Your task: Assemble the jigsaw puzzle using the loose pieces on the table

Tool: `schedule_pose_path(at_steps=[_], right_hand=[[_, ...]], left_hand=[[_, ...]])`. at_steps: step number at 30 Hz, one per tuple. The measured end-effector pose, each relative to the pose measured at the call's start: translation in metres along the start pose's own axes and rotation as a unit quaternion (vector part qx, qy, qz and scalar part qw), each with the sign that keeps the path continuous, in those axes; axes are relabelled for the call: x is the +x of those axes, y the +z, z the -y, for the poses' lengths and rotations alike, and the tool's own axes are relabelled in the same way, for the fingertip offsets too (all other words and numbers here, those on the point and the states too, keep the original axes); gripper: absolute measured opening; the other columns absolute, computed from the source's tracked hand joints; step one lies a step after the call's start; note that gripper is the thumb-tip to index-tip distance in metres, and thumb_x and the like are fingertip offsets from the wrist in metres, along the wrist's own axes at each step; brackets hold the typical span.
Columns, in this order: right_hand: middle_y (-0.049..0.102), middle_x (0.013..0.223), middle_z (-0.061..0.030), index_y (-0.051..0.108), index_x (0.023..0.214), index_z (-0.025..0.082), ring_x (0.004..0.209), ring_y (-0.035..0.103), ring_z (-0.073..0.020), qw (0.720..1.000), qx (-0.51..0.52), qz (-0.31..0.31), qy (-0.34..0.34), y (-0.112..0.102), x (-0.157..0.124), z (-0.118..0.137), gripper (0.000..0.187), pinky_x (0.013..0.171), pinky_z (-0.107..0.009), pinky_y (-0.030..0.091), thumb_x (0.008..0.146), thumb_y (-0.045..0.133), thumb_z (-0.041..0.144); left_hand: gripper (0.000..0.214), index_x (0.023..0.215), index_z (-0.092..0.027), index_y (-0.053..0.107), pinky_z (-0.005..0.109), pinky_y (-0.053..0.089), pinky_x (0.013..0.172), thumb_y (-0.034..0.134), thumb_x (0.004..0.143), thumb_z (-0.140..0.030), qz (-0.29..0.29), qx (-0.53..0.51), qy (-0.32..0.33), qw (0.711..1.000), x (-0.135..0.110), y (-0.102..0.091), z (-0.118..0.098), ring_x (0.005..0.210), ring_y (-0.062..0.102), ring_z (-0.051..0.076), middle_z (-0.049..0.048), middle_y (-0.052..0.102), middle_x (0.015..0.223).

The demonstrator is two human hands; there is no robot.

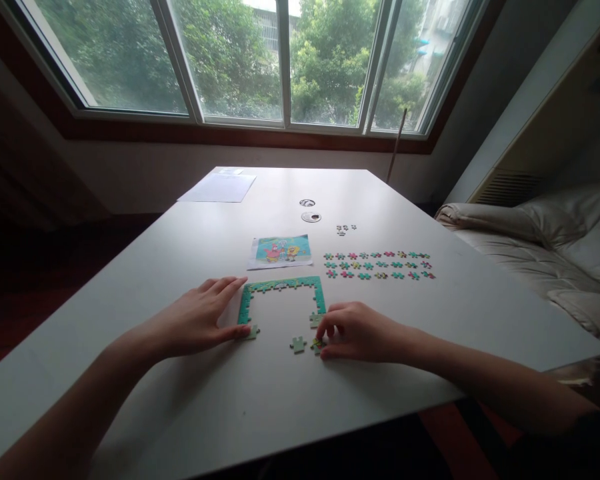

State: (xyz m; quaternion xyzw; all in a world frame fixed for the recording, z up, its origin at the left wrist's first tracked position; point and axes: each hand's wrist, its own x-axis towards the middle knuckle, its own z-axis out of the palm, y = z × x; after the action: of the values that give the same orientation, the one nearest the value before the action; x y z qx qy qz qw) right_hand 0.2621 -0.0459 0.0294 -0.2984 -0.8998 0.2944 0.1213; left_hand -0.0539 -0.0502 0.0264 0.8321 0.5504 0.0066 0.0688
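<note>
A partly joined jigsaw puzzle border [283,283] lies on the white table, with its top and two sides linked and bare table inside. My left hand [205,313] rests along its left side, fingers stretched out and thumb touching the pale green corner piece [254,332]. My right hand [357,331] is bent by the lower right, thumb and fingers pinched at a green and yellow puzzle piece [317,347]. Beside that lies a loose pale green piece [298,345]. Another pale green piece [315,321] sits at the border's right end, partly behind my right fingers.
Rows of loose puzzle pieces [380,265] lie at the right. Behind the border is a cartoon picture sheet [283,251]. Farther back are small grey pieces [345,229], two round items [311,217] and white paper [220,187]. A pale sofa [530,247] stands right of the table [180,413].
</note>
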Motion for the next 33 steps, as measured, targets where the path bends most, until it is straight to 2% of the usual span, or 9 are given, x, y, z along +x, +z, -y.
schedule_pose_path(at_steps=[10, 22, 25, 28, 31, 33], right_hand=[[0.061, 0.074, -0.0006, 0.070, 0.082, 0.017, 0.061, 0.054, -0.0072, 1.000, 0.006, -0.005, 0.000, 0.000, 0.000, 0.001, 0.014, 0.058, -0.017, 0.040, 0.070, 0.073, 0.025], [0.062, 0.077, -0.0019, 0.070, 0.085, 0.017, 0.064, 0.055, -0.0084, 1.000, -0.010, 0.002, -0.006, -0.005, 0.000, 0.002, 0.019, 0.058, -0.018, 0.041, 0.070, 0.074, 0.028], [0.064, 0.077, -0.0024, 0.069, 0.085, 0.015, 0.065, 0.056, -0.0090, 1.000, -0.017, -0.013, -0.022, -0.018, 0.005, -0.001, 0.022, 0.060, -0.019, 0.042, 0.071, 0.073, 0.031], [0.065, 0.071, -0.0016, 0.069, 0.082, 0.015, 0.064, 0.057, -0.0097, 0.998, -0.044, -0.042, -0.015, -0.042, 0.021, -0.018, 0.018, 0.061, -0.020, 0.043, 0.075, 0.069, 0.031], [0.067, 0.070, -0.0018, 0.071, 0.081, 0.015, 0.061, 0.058, -0.0095, 0.989, -0.106, -0.088, 0.047, -0.071, 0.043, -0.052, 0.014, 0.059, -0.021, 0.042, 0.078, 0.065, 0.028], [0.069, 0.074, -0.0023, 0.072, 0.083, 0.016, 0.065, 0.060, -0.0108, 0.972, -0.171, -0.123, 0.106, -0.089, 0.059, -0.080, 0.015, 0.062, -0.021, 0.043, 0.079, 0.062, 0.026]], left_hand=[[0.087, 0.143, -0.021, 0.030, 0.039, 0.034, 0.102, 0.046, 0.075, -0.072, 0.014, 0.006, -0.004, 1.000, 0.000, 0.000, 0.000, 0.129, 0.035, 0.033, 0.0096, 0.040, 0.144], [0.087, 0.145, -0.021, 0.026, 0.041, 0.033, 0.103, 0.045, 0.077, -0.070, 0.019, 0.006, 0.006, 1.000, 0.000, 0.002, 0.008, 0.130, 0.033, 0.033, 0.0100, 0.038, 0.144], [0.087, 0.145, -0.019, 0.025, 0.041, 0.032, 0.103, 0.044, 0.077, -0.070, 0.030, 0.005, -0.001, 1.000, 0.000, 0.001, 0.007, 0.131, 0.032, 0.033, 0.0106, 0.037, 0.145], [0.086, 0.145, -0.018, 0.025, 0.041, 0.032, 0.104, 0.043, 0.078, -0.070, 0.027, 0.002, 0.000, 1.000, 0.000, 0.001, 0.007, 0.131, 0.033, 0.032, 0.0106, 0.038, 0.145], [0.086, 0.145, -0.018, 0.026, 0.041, 0.032, 0.104, 0.044, 0.078, -0.069, 0.023, -0.004, 0.003, 1.000, 0.000, 0.001, 0.007, 0.130, 0.033, 0.032, 0.0107, 0.039, 0.144], [0.086, 0.144, -0.017, 0.027, 0.041, 0.032, 0.104, 0.045, 0.078, -0.069, 0.019, -0.010, 0.000, 1.000, 0.000, 0.000, 0.008, 0.130, 0.034, 0.033, 0.0106, 0.040, 0.144]])
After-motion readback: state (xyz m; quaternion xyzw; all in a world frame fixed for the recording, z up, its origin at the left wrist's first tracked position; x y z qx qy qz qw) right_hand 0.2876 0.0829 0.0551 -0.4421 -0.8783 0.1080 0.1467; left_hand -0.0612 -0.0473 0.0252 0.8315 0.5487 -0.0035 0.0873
